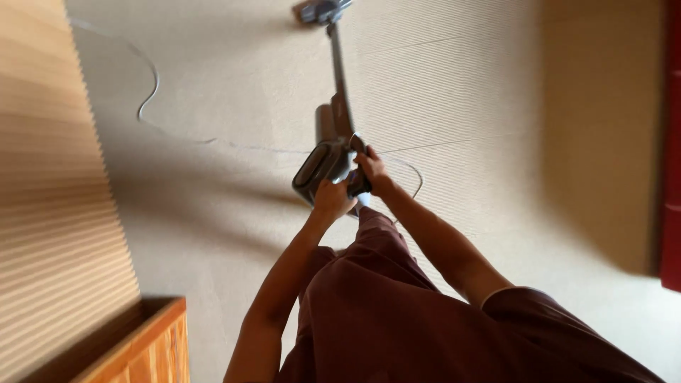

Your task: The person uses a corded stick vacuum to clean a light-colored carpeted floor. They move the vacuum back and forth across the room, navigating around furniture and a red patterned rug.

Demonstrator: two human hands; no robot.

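Observation:
A grey stick vacuum cleaner (328, 152) stretches away from me across a beige carpet, its floor head (320, 10) at the top of the view. My left hand (332, 198) grips the rear of its body. My right hand (370, 169) is closed around the handle at the top of the body. A thin white power cord (150, 92) trails in loops over the carpet to the left. My maroon clothing fills the lower middle of the view.
A ribbed beige blind or wall (50, 213) runs along the left. A wooden ledge (145, 347) sits at the lower left. A dark red panel (672, 142) lines the right edge, beside a tan strip of floor or wall (603, 106).

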